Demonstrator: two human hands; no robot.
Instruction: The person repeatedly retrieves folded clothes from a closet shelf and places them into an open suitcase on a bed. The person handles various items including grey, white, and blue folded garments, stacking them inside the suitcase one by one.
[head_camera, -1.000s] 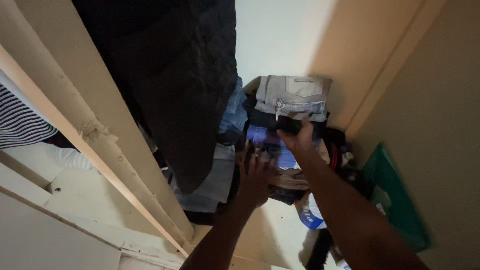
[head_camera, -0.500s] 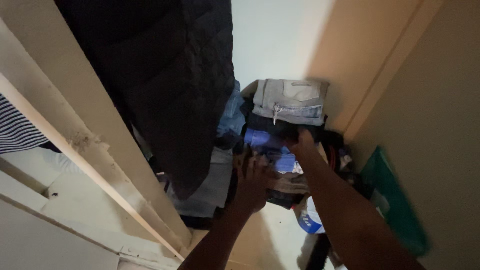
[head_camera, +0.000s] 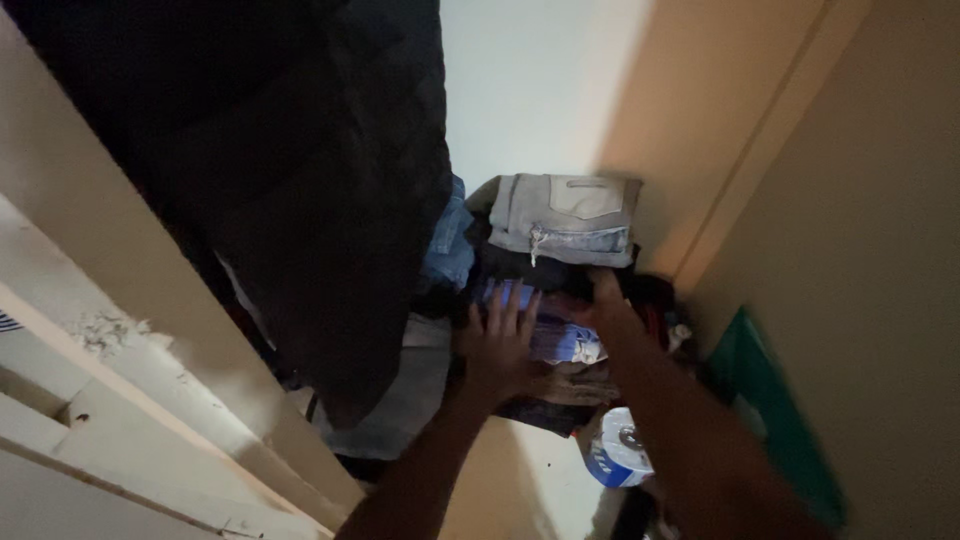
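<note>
hands: left hand (head_camera: 500, 345), right hand (head_camera: 598, 305) pressing folded clothes stack (head_camera: 562, 260).

— What has been altered over the last second?

— The left hand (head_camera: 497, 345) has been raised from the lower layers of the folded clothes stack (head_camera: 550, 290) and is now spread flat over the blue garment (head_camera: 555, 325). The right hand (head_camera: 600, 305) has been shifted slightly lower, beneath the grey jeans (head_camera: 565, 218).

— And the view?

— It has been swung (the striped cloth is no longer seen), and the dark hanging coat (head_camera: 300, 180) now fills more of the frame.
</note>
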